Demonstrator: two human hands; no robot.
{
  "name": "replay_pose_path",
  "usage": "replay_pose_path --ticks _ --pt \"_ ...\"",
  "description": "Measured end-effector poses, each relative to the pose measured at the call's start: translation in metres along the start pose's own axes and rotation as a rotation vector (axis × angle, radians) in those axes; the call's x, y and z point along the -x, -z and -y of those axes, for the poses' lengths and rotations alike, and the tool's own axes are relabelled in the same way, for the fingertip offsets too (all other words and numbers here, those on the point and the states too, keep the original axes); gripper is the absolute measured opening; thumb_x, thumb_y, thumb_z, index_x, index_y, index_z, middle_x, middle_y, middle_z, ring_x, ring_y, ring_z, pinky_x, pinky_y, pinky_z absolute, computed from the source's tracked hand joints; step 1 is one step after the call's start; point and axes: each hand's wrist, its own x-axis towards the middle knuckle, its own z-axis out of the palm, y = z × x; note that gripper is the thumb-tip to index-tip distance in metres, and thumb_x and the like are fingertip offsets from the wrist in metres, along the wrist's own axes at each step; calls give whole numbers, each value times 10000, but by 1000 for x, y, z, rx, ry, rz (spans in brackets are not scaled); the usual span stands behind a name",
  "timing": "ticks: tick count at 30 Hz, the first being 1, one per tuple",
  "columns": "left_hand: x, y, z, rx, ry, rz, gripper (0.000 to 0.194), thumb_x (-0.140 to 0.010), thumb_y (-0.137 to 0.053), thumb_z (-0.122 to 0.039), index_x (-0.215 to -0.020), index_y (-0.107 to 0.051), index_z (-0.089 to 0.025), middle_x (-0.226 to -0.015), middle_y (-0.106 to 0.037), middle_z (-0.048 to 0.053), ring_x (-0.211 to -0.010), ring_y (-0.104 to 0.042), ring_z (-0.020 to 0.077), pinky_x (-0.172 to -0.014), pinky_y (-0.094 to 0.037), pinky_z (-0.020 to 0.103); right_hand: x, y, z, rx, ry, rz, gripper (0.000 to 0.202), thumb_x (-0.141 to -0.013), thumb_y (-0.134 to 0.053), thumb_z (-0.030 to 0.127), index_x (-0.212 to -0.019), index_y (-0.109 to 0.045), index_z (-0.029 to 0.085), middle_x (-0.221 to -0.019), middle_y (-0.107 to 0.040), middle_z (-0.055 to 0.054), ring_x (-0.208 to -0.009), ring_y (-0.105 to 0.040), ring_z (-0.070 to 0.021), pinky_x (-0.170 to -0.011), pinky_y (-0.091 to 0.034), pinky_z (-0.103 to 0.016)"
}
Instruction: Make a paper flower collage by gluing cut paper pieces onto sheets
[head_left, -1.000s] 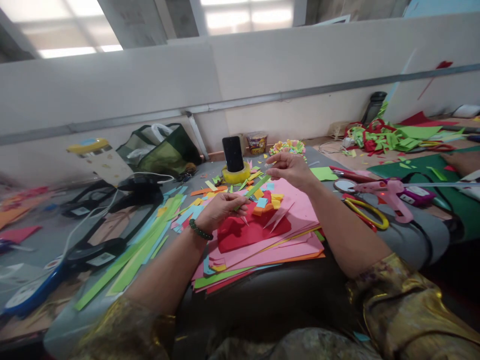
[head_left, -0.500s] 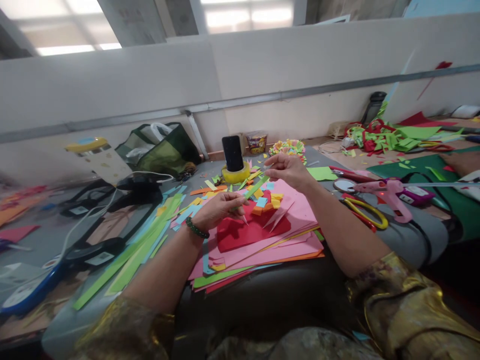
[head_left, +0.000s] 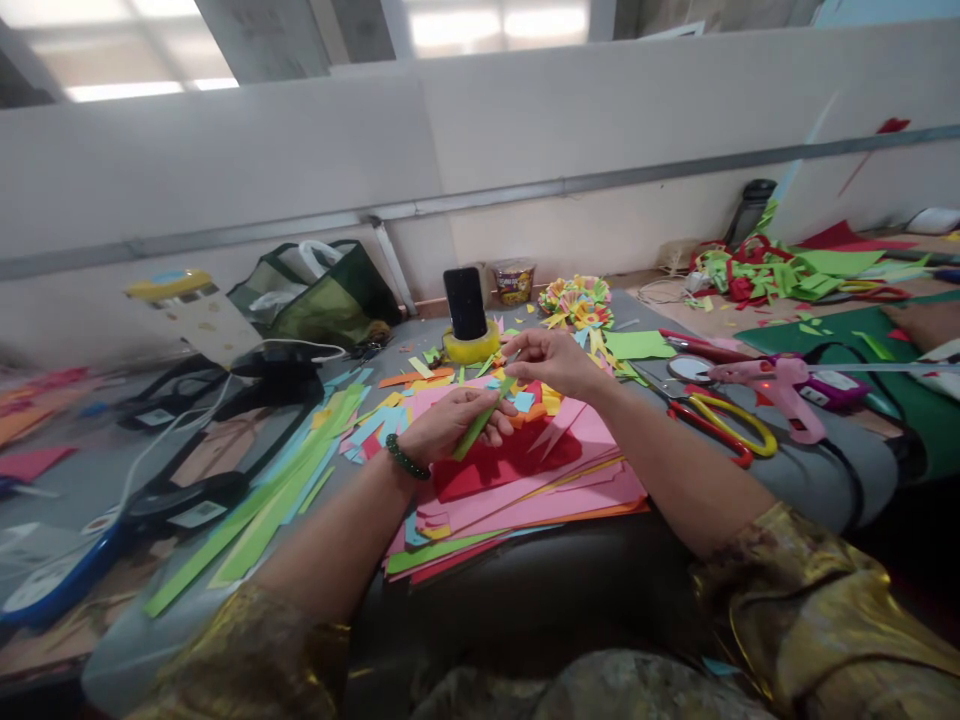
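A green paper strip slants across the fingers of my left hand, which is closed on it. At the strip's upper end, my right hand pinches with thumb and fingertips. Below both hands lies a red paper sheet on a stack of pink sheets. Small orange, yellow and blue paper pieces are heaped beside my left fingertips. Pointed pink paper pieces rest on the red sheet.
Long green strips lie left. A phone stands on a yellow tape roll, near a paper flower ball. To the right are scissors and a pink glue gun. A green bag sits behind.
My right hand has moved left and slightly down, closer to my left hand. The green strip has slid lower and now lies across my left fingers at a steeper slant.
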Motion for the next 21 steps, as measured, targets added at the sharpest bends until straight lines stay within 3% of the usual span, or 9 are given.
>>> replay_pose_path --ticks 10,15,21 --pt "1 -5 -1 -61 -25 -54 358 -769 -789 -450 -766 -698 -104 -644 -716 47 -524 -633 97 -551 -496 190 1 0 -2 97 19 5 213 -658 -746 256 -831 -654 173 -552 -610 52 -514 -595 -106 -535 -500 -243" --pt "0 -6 1 -129 -36 -42 442 -723 -796 -537 -787 -712 -108 -646 -713 54 -524 -639 114 -542 -500 208 2 -6 -1 231 97 74 238 -632 -755 249 -841 -683 162 -691 -648 23 -663 -619 -128 -609 -493 -250" --pt "-4 -8 4 -164 -93 -40 472 -698 -798 -567 -713 -688 -108 -633 -708 54 -519 -634 109 -557 -513 216 1 -11 -7 150 68 61 214 -629 -732 228 -824 -674 165 -634 -637 34 -637 -622 -138 -609 -497 -262"
